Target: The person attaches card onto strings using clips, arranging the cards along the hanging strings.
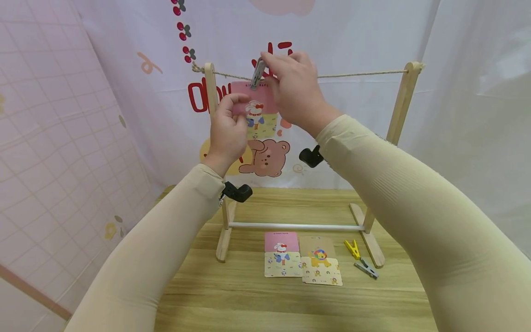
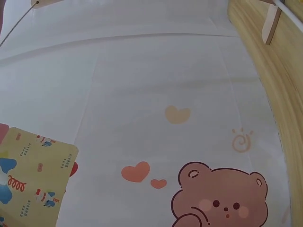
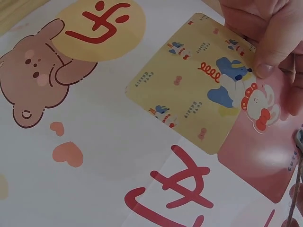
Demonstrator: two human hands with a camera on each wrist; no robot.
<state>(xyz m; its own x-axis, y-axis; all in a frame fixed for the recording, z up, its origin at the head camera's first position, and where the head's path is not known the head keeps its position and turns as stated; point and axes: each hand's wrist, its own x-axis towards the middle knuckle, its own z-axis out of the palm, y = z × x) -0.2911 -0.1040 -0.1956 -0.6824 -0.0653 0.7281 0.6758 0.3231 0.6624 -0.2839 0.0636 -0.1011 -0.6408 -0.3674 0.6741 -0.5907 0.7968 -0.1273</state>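
By the left post of the wooden rack [image 1: 401,103], the right hand [image 1: 299,90] pinches a gray clip [image 1: 258,74] at the top of a rabbit card [image 1: 264,112], while the bent fingers of the left hand [image 1: 228,131] hold the card's left edge; the right wrist view adds the thumb [image 3: 266,64] on its face, the left wrist view only part of the card. On the wood-grain table [image 1: 290,306] before the rack lie a second rabbit card [image 1: 282,256], a lion card [image 1: 320,261] and, beside its right foot, a yellow clip [image 1: 352,249] and another gray clip [image 1: 368,270]. A printed white sheet [image 1: 361,37] hangs behind the rack.
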